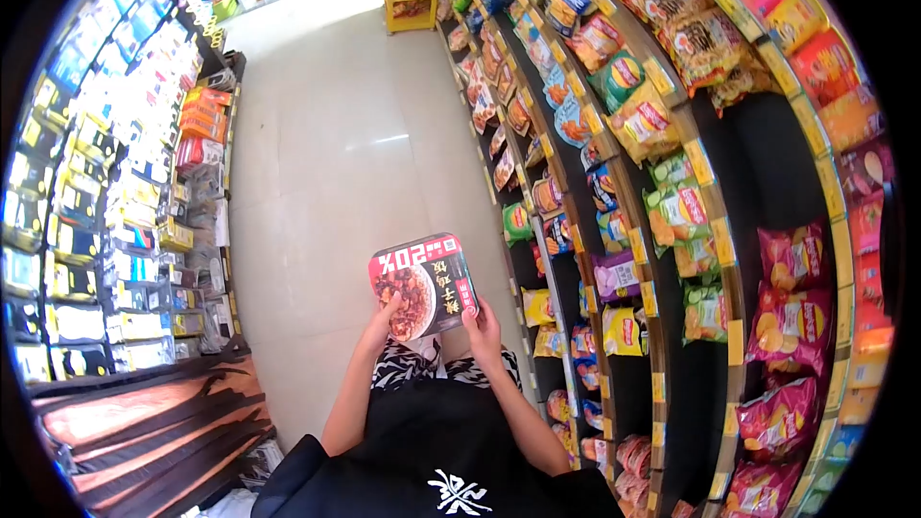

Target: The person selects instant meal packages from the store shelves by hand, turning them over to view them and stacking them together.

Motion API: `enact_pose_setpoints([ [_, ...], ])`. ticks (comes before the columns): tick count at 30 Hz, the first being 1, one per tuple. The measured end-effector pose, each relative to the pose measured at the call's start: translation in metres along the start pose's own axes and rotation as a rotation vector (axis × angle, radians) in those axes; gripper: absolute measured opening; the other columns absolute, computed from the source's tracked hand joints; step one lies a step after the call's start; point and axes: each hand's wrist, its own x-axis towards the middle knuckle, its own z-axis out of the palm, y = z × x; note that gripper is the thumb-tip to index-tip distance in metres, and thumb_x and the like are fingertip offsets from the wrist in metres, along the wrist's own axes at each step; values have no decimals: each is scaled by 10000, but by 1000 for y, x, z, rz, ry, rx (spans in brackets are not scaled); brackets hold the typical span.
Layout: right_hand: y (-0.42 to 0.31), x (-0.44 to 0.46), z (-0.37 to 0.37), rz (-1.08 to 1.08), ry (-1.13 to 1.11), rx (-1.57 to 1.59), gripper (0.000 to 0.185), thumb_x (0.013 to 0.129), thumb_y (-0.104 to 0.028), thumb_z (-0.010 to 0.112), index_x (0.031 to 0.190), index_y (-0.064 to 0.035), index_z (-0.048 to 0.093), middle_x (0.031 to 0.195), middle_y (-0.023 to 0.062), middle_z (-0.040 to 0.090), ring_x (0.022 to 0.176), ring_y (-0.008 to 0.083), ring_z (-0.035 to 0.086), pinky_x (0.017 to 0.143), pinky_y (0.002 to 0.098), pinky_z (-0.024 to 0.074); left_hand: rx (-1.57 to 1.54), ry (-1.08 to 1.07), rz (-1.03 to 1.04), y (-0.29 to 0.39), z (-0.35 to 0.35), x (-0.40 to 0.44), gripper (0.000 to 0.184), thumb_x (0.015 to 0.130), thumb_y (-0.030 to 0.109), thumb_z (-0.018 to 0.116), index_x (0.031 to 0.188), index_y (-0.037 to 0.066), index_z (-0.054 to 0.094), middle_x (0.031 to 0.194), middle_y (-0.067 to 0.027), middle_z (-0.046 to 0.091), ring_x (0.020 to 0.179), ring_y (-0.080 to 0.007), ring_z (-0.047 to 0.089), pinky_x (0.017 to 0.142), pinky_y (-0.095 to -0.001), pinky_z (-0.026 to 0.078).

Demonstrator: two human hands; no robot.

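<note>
Both hands hold an instant meal box (442, 275) in front of my body, above the floor. Its printed face is turned up toward me, with a bowl of food pictured, red and black areas and "20%" in white. My left hand (385, 315) grips the near left part, the thumb lying over the pictured bowl. My right hand (483, 324) holds the near right corner, its thumb at the edge. The other fingers of both hands are mostly hidden beneath the box.
Shelves of snack bags stand close on my right, with chip bags (680, 214) and purple-pink bags (790, 326). Packaged goods (72, 273) hang on the left racks. A tiled aisle (326, 125) runs ahead, past a yellow display stand (413, 14).
</note>
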Motion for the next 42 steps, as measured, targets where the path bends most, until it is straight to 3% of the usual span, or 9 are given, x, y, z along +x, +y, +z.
enact_pose_setpoints([
  [3,-2,-4,-1,38,21,-56,472,888,-186,598,1253,57,423,1143,87,538,1032,126,515,911,261,402,19,-7,-13,-2,-2,-2,546,906,323,541,1312,23,333,1218,-86,500,1103,-160,500,947,-312,403],
  [9,0,-3,5,17,51,12,430,903,-145,572,1262,44,431,1086,51,554,957,91,520,852,230,414,32,18,38,-9,-7,8,651,865,379,595,1313,2,310,1231,-102,482,1119,-176,487,966,-321,387],
  [23,-10,-7,5,88,-16,-120,384,906,-190,574,1213,20,477,961,15,571,883,70,526,810,212,424,82,-10,25,0,-12,5,583,885,353,570,1303,11,352,1222,-99,494,1115,-167,490,950,-314,394],
  [26,0,-6,1,136,16,-46,403,889,-158,596,1217,40,471,1055,52,582,950,92,537,850,236,417,108,48,35,7,-5,-2,575,883,348,570,1292,0,365,1210,-108,503,1114,-166,491,951,-313,393],
  [30,-2,-9,10,10,82,-50,371,892,-125,583,1207,40,477,1044,53,586,936,92,542,839,224,416,113,55,67,20,5,-8,595,878,361,574,1281,-24,366,1197,-126,509,1115,-170,492,953,-318,391],
  [39,-7,-8,1,63,-70,-229,294,929,-178,530,1148,19,526,959,-10,556,856,49,489,766,205,395,140,67,49,-1,-9,0,702,878,387,570,1342,-47,270,1291,-157,417,1179,-199,432,988,-328,354],
  [42,-3,-8,1,67,-50,-185,287,934,-223,530,1127,-10,544,891,-35,535,801,37,469,736,188,396,158,100,63,-3,-7,1,666,875,375,580,1317,-43,311,1254,-148,457,1141,-191,467,964,-324,379],
])
